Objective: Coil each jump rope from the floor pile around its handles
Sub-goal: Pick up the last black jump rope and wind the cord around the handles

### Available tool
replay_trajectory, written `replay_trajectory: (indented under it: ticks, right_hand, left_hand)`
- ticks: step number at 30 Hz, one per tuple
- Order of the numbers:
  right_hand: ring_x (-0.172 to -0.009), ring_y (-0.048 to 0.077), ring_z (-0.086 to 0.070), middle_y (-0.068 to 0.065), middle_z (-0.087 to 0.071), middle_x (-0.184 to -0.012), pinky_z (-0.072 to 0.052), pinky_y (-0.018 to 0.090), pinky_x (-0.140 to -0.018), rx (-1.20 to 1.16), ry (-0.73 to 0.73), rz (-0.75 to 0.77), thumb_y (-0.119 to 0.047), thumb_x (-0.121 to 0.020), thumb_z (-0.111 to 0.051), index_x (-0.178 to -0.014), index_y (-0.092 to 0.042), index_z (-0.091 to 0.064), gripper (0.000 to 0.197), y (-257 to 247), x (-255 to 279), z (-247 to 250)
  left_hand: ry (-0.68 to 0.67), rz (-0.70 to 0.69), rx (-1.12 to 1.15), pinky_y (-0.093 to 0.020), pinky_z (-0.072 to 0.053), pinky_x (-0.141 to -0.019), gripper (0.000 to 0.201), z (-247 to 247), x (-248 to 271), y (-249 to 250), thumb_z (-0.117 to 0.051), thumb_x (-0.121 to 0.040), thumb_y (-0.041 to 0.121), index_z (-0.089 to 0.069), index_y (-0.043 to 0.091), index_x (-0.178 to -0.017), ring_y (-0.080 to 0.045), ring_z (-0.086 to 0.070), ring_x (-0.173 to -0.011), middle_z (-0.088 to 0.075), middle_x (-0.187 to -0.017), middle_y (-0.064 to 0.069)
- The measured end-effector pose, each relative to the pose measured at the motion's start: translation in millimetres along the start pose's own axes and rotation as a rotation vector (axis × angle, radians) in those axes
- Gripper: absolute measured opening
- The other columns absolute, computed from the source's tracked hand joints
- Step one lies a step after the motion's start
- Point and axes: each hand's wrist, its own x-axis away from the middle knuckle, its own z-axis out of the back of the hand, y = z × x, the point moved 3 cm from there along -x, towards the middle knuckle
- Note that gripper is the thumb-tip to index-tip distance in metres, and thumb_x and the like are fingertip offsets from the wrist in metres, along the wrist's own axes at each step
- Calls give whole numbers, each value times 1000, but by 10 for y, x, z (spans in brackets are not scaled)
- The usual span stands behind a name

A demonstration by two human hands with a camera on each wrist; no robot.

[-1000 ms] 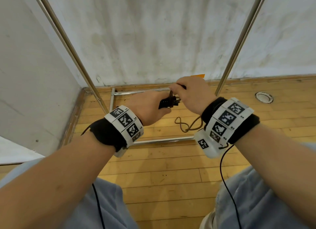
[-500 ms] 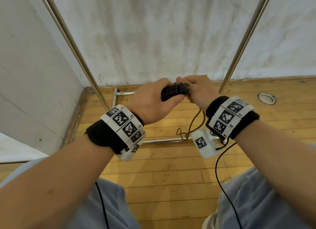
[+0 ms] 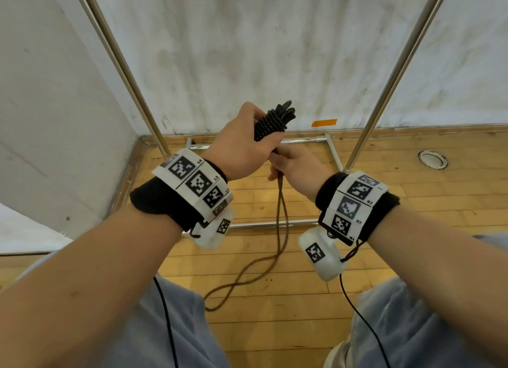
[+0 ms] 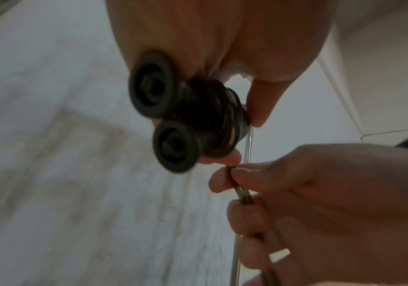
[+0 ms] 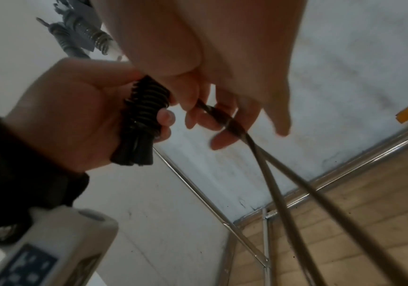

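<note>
Head view, room: white stained wall (image 3: 247, 51) at the far side, meeting the floor in a corner at the left; an orange tape strip (image 3: 324, 123) sits low on it.
Floor: wooden boards (image 3: 412, 202); a round metal fitting (image 3: 432, 159) is set in them near the right edge.
Frame: two slanted steel poles (image 3: 123, 65) rise from a rectangular steel base (image 3: 264, 224) lying on the floor against the far wall.
Left hand (image 3: 242, 145): wrapped round both black ribbed handles (image 3: 272, 121), held side by side, tips tilted up and away.
Right hand (image 3: 298, 169): just below the left, pinching the doubled brown rope (image 3: 281, 216) beside the handles.
Rope position: two strands hang from the pinch; the tail loops on the floor (image 3: 233, 288) between the knees.
Change: compared with one second ago the handles are raised higher and the strands are pulled straighter, with less slack lying on the boards.
Meaning: judged as mid-coil; wraps show on the handles in the left wrist view, and the remaining tail is not yet wound.
</note>
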Motion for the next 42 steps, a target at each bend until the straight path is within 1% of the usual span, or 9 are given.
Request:
replay_trajectory:
  ticks: [2, 5, 13, 20, 24, 29, 34, 37, 42]
  right_hand:
    - [-62, 16, -46, 0, -44, -67, -45, 38, -68, -130, -31, -27, -19, -100, -38, -97, -17, -59, 22, 16, 5, -21]
    - [-59, 10, -43, -6, -47, -71, -36, 26, -58, 54, 15, -20, -25, -99, -39, -108, -15, -55, 21, 26, 9, -14]
    - [-57, 7, -45, -6, -49, -67, -29, 19, -46, 540, -39, 65, -33, -100, -38, -87, -16, -53, 26, -21, 93, -7]
    - [-60, 8, -44, -8, -46, -68, -30, 24, -51, 814, -24, 187, -31, -99, -39, -93, -18, -57, 23, -46, 99, 83]
    - [-59, 5, -43, -12, -46, -64, -27, 21, -50, 849, 74, 300, -35, -98, -40, -90, -21, -62, 27, -81, 82, 236]
    - [-57, 7, -47, -10, -50, -60, -28, 21, -50, 669, 166, 292, -43, -91, -51, -64, -30, -55, 30, -77, 47, 421]
    - [-49, 4, -44, -4, -57, -59, -35, 11, -46, 220, 189, 228, -44, -82, -64, -64, -32, -66, 22, -53, -9, 520]
    - [-44, 2, -42, -11, -52, -49, -34, 8, -44, 91, 174, 230, -41, -85, -64, -64, -33, -68, 22, -59, -11, 534]
    - [-41, 11, -34, -5, -43, -47, -32, 19, -41, -120, 137, 187, -38, -88, -61, -61, -22, -66, 32, -48, -35, 511]
  left_hand:
    - [-21, 20, 4, -14, -38, -46, 31, 63, -26, -60, -60, -90, 32, -37, 24, -109, -9, -60, -70, -60, -96, 3]
    - [13, 39, -80, -20, -43, -51, 31, 147, -57, -163, -62, -89, 33, -39, 25, -108, -11, -64, -72, -60, -97, 5]
    - [23, 0, -637, -28, -36, -56, 34, 80, -58, -397, -54, -91, 42, -46, 26, -121, -18, -51, -73, -55, -90, 6]
    - [-160, 23, -647, -27, -36, -57, 9, -60, -43, -421, -54, -91, 36, -52, 38, -100, -11, -55, -75, -56, -81, 15]
    - [-241, -44, -629, -25, -36, -59, 18, -190, -9, -357, -57, -91, 35, -54, 38, -109, -12, -56, -83, -61, -96, 13]
    - [-329, -186, -552, -31, -50, -69, 41, -239, 72, -238, -59, -88, 41, -49, 39, -127, -12, -59, -80, -64, -95, 13]
    - [-244, -240, -356, -28, -49, -61, 34, -217, 169, -87, -59, -78, 64, -61, 38, -100, -4, -59, -67, -61, -73, 16]
    - [-187, -226, -232, -22, -43, -55, 15, -162, 188, -47, -62, -80, 58, -61, 43, -84, -1, -58, -62, -61, -66, 16]
    - [-138, -232, -82, -19, -45, -54, 25, -89, 205, 36, -65, -83, 48, -69, 29, -100, -5, -58, -61, -66, -70, 8]
